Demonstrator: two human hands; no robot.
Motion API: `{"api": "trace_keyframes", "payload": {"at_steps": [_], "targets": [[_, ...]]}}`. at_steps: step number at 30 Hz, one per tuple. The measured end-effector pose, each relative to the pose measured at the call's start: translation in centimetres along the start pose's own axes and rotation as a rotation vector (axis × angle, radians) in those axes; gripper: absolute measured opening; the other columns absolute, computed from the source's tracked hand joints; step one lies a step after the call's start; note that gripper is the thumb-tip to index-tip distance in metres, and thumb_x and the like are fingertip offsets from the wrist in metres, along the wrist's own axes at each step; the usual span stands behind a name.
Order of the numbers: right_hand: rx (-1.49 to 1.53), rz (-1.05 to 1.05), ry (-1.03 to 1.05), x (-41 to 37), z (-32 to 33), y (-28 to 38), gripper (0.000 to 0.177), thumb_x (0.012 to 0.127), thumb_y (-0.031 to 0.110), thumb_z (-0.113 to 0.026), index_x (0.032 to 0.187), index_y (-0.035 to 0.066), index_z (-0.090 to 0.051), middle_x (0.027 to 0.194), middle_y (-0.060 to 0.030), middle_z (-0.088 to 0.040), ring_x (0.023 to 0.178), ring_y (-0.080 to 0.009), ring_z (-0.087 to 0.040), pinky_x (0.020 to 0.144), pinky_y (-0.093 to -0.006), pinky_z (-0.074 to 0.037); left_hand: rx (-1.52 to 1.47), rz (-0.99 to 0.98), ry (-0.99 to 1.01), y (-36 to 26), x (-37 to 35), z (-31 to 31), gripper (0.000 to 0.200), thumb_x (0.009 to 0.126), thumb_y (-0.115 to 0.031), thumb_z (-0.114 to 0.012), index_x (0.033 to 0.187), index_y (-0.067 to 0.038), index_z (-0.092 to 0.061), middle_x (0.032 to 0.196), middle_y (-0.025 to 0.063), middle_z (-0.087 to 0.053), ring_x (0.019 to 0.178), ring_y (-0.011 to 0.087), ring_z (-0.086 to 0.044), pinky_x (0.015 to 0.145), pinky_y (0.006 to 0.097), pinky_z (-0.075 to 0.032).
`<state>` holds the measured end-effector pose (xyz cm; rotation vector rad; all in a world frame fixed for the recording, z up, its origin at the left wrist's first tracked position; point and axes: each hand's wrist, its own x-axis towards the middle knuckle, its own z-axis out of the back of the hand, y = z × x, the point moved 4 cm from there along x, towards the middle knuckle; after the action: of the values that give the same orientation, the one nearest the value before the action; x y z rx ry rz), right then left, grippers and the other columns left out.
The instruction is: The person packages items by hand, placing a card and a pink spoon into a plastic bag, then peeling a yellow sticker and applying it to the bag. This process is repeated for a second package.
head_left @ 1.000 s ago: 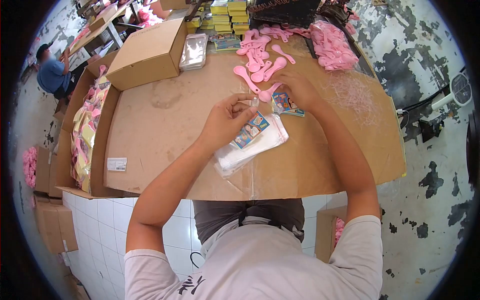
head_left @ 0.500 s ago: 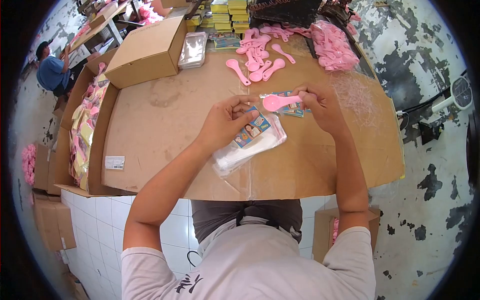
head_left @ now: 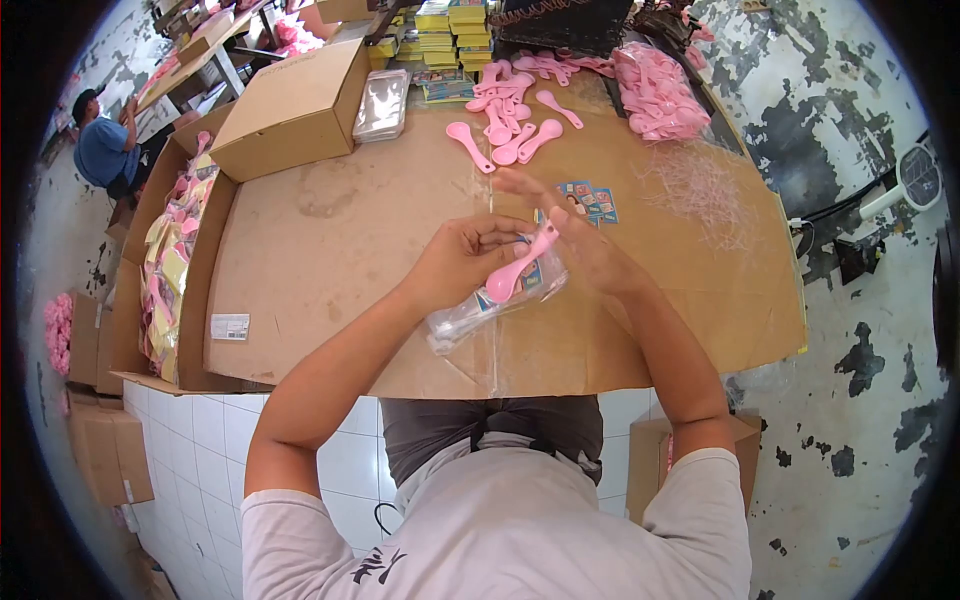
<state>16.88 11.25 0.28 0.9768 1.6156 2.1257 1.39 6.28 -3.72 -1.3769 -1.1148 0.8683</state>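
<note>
A pink measuring spoon (head_left: 502, 286) lies slanted over a small blue picture card (head_left: 533, 274), its bowl toward me. Beneath them is a stack of clear plastic bags (head_left: 455, 326). With thumb and fingers closed, my left hand (head_left: 462, 262) pinches the top bag at its upper left, beside the spoon; whether the card is fully inside cannot be made out. My right hand (head_left: 594, 250) is open with fingers stretched out, its thumb side by the spoon's handle end. Partly behind this hand, more picture cards (head_left: 598, 204) lie on the cardboard tabletop (head_left: 330, 290).
Loose pink spoons (head_left: 500, 105) lie at the back, near a bulging bag of spoons (head_left: 660, 92). A closed carton (head_left: 290, 110) and clear packets (head_left: 382, 105) stand back left. An open box (head_left: 172, 260) of packed spoons borders the left edge. A person (head_left: 105, 150) sits far left.
My right hand has brought the spoon down and left onto the card and bags, and its fingers have opened. The card has shifted lower under the spoon.
</note>
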Motion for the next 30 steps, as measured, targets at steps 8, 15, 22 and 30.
{"api": "trace_keyframes", "payload": {"at_steps": [8,15,22,30], "targets": [[0.086,-0.14,0.243,-0.2,0.2,2.0,0.063,0.106,0.041,-0.038,0.151,-0.003,-0.041,0.154,-0.0151,-0.046,0.146,-0.0265,-0.039,0.122,-0.0424,-0.027,-0.236,0.015,0.053,-2.2,-0.7,0.2,0.032,0.102,-0.017,-0.064,0.128,0.002,-0.065,0.107,0.0074,-0.074,0.077,0.0116,-0.071,0.067,0.0255,-0.058],[-0.137,0.037,0.276,0.3,2.0,4.3,0.038,0.106,0.021,-0.049,0.136,-0.001,-0.059,0.138,-0.0121,-0.062,0.131,-0.0236,-0.055,0.113,-0.0384,-0.04,-0.295,0.097,0.113,-2.1,-1.1,0.4,0.034,0.103,-0.023,-0.064,0.128,-0.001,-0.063,0.101,0.0065,-0.074,0.062,0.0116,-0.068,0.056,0.0262,-0.057],[-0.432,0.121,0.219,1.5,1.2,6.9,0.011,0.094,0.007,-0.071,0.104,0.004,-0.074,0.105,-0.0081,-0.073,0.102,-0.0215,-0.068,0.088,-0.0343,-0.053,-0.427,0.071,0.26,-1.2,-0.7,0.5,0.037,0.103,-0.026,-0.064,0.13,-0.002,-0.061,0.113,0.0094,-0.072,0.088,0.0137,-0.071,0.078,0.0288,-0.059],[-1.152,0.412,0.131,0.7,-0.3,14.3,0.009,0.085,0.003,-0.075,0.094,0.001,-0.072,0.097,-0.0101,-0.071,0.094,-0.0263,-0.069,0.079,-0.036,-0.054,-0.038,-0.158,-0.133,-3.1,-0.4,1.5,0.042,0.104,-0.013,-0.056,0.143,-0.001,-0.051,0.143,0.0129,-0.058,0.136,0.0207,-0.052,0.117,0.0374,-0.038]]}}
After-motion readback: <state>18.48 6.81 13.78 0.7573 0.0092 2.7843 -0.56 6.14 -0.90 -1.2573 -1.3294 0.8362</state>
